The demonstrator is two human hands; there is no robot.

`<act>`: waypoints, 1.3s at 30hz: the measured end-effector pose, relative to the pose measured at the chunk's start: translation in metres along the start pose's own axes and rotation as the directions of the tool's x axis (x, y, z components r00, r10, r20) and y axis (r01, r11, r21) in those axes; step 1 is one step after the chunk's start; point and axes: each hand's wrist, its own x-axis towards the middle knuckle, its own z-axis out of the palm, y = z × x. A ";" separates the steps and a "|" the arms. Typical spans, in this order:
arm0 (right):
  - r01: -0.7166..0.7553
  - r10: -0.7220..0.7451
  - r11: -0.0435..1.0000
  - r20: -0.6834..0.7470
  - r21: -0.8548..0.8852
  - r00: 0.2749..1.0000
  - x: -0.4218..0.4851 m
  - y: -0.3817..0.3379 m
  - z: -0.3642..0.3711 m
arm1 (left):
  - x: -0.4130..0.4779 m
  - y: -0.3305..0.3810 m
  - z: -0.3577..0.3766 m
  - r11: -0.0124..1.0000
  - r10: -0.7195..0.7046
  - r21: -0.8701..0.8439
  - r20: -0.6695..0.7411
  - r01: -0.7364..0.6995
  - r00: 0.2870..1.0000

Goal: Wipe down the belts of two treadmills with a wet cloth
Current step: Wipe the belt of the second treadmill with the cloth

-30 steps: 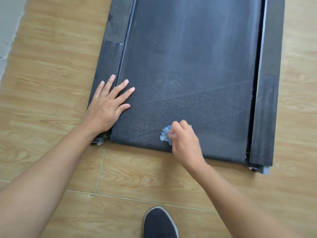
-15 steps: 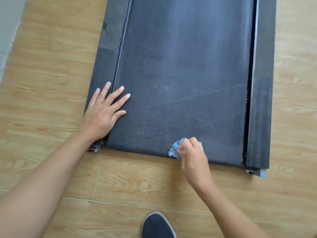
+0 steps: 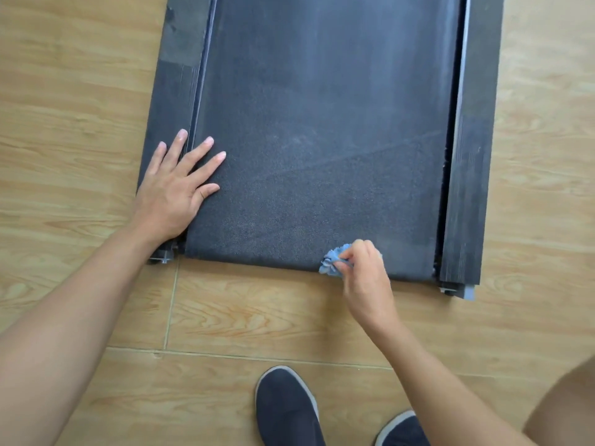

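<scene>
- Head view, looking down: one treadmill (image 3: 325, 91) lies flat on a wood-look floor (image 3: 80, 91), near end toward the person.
- Belt (image 3: 322, 201): dark, grainy, fills the middle between the two side rails.
- Belt tone: the stretch nearest the end reads darker. Farther up it looks greyer and hazier. A faint diagonal line divides the two, rising toward the right.
- Left hand (image 3: 174, 191): flat, palm down, fingers straight and spread, nothing in it.
- It rests at the near left corner. Little and ring fingers lie on the left side rail (image 3: 174, 75); middle finger, index finger and thumb lie on the belt.
- Right hand (image 3: 367, 272): fingers curled, pinching a bunched light-blue cloth (image 3: 331, 262) between thumb and fingertips.
- Cloth: a crumpled wad at the belt's near edge, right of centre, touching the belt at the lip. Most of it pokes out to the left of the fingers.
- Right wrist and forearm sit over the floor, just off the belt end.
- Right side rail (image 3: 473, 140): dark, with a pale strip between it and the belt.
- Grey end caps stick out at both near corners: left (image 3: 161, 257), right (image 3: 463, 291).
- Floor seams: one line crosses below the treadmill end, and a short one runs up to the left corner.
- Two dark shoes with light soles on the floor at the bottom edge: left shoe (image 3: 286, 410), right shoe (image 3: 402, 429). Both are well apart from the belt.
</scene>
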 end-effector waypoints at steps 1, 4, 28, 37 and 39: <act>-0.010 0.010 1.000 -0.023 0.001 1.000 0.018 0.004 -0.004 | 0.000 0.000 -0.001 1.000 -0.004 -0.008 0.004 0.004 1.000; -0.107 0.111 0.993 -0.135 0.043 0.985 0.073 0.007 -0.017 | -0.002 0.001 0.000 0.999 -0.013 -0.033 0.009 0.013 1.000; -0.238 0.187 0.946 -0.228 -0.219 0.955 0.080 0.069 -0.058 | -0.002 0.000 0.004 0.997 -0.017 -0.073 0.008 0.018 1.000; -0.296 0.267 0.916 -0.138 -0.270 0.954 -0.002 0.069 -0.032 | -0.003 -0.001 0.009 0.997 -0.014 -0.070 0.040 0.016 0.999; -0.327 0.312 0.909 -0.099 -0.259 0.945 0.004 0.065 -0.039 | 0.000 0.001 0.002 0.994 -0.054 -0.083 0.136 0.066 0.989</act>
